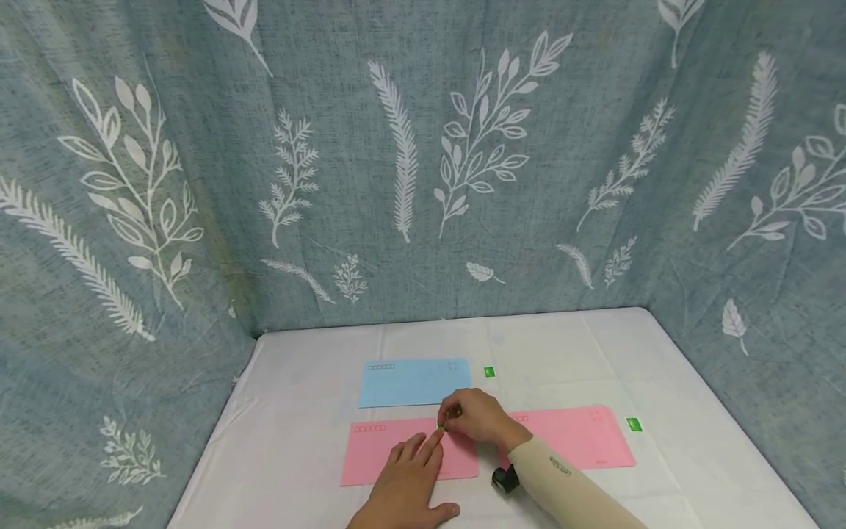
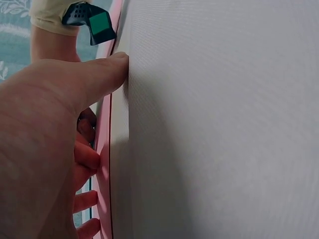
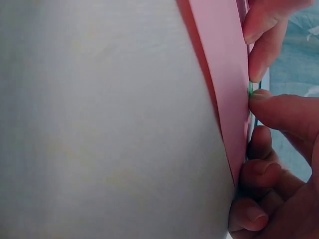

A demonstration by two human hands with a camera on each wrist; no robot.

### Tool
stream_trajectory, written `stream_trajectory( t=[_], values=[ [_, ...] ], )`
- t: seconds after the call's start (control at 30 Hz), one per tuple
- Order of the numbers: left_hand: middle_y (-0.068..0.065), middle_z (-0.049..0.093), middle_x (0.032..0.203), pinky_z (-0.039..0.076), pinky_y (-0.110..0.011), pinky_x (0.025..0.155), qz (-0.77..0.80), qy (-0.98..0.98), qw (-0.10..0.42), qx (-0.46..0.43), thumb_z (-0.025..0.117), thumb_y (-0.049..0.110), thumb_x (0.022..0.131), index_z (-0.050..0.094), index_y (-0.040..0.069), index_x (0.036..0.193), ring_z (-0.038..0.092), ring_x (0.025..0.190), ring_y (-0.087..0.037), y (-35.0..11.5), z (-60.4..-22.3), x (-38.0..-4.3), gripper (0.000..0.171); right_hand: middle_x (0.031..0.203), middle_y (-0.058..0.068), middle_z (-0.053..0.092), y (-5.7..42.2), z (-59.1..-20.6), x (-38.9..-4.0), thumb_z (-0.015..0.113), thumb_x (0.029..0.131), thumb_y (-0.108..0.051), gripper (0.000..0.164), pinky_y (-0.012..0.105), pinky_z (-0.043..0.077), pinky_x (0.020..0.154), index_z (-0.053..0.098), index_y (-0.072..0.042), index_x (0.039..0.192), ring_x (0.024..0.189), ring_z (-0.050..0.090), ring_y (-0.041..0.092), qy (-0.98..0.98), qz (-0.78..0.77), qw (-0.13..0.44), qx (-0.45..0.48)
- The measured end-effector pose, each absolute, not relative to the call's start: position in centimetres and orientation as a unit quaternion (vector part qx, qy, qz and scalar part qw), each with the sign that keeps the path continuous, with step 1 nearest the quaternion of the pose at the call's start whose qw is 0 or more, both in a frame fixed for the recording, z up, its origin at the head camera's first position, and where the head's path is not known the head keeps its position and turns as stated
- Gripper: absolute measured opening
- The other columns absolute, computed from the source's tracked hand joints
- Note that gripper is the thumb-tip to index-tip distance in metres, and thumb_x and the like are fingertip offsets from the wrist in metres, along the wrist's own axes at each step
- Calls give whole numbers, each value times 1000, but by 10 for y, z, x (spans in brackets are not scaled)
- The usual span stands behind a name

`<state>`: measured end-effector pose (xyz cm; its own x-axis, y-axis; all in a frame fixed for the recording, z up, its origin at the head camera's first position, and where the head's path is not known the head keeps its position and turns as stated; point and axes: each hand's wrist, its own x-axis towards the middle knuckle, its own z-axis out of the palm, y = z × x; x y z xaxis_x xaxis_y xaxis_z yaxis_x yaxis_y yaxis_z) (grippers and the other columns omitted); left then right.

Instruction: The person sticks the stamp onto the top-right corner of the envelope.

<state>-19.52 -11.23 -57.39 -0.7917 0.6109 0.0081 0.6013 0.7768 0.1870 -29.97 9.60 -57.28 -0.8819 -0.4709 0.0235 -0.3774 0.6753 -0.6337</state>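
Observation:
A pink envelope (image 1: 370,452) lies at the front of the table, a row of small boxes at its upper left. My left hand (image 1: 406,477) rests on it with the fingers spread over its surface and the thumb out to the side. Near the upper right part of this envelope, my right hand (image 1: 474,417) pinches a small green stamp (image 1: 443,427) between thumb and index finger. In the right wrist view a sliver of the green stamp (image 3: 251,89) shows under the thumb, low against the pink paper. The fingers hide most of it.
Behind lies a blue envelope (image 1: 413,382) with a green stamp (image 1: 489,372) to its right. A second pink envelope (image 1: 568,439) lies partly under my right forearm, with another green stamp (image 1: 634,425) beside it. A patterned curtain (image 1: 423,162) surrounds the white table (image 1: 277,411).

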Motion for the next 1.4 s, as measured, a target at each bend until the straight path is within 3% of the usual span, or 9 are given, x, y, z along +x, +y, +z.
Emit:
stream_trajectory(
  t=[0.27,0.7,1.17,1.4],
  values=[
    [-7,40,171,40,-56,117,83,944,30,319,66,74,94,56,4,155,43,150,-35,-111,-572,-196,94,80,-13,63,98,-571,-299,77,97,-7,22,33,50,72,79,-25,84,75,55,9,913,-338,59,-222],
    [-7,39,172,39,-55,118,79,945,35,314,66,75,94,56,6,156,42,151,-35,-111,-574,-194,94,83,-13,60,96,-571,-298,78,97,-10,22,33,49,69,79,-28,85,77,55,8,915,-325,59,-233],
    [-17,40,170,36,-55,121,115,940,18,320,51,78,101,50,-2,160,39,155,-38,-118,-584,-190,99,84,-14,61,94,-575,-296,80,96,-11,19,32,50,70,80,-26,85,77,55,8,914,-331,54,-228],
    [-15,39,171,35,-53,123,107,943,34,313,58,74,100,49,0,162,37,156,-36,-117,-581,-189,96,84,-13,62,94,-577,-295,80,96,-11,17,31,50,70,80,-25,85,77,55,8,913,-338,52,-224]
  ],
)
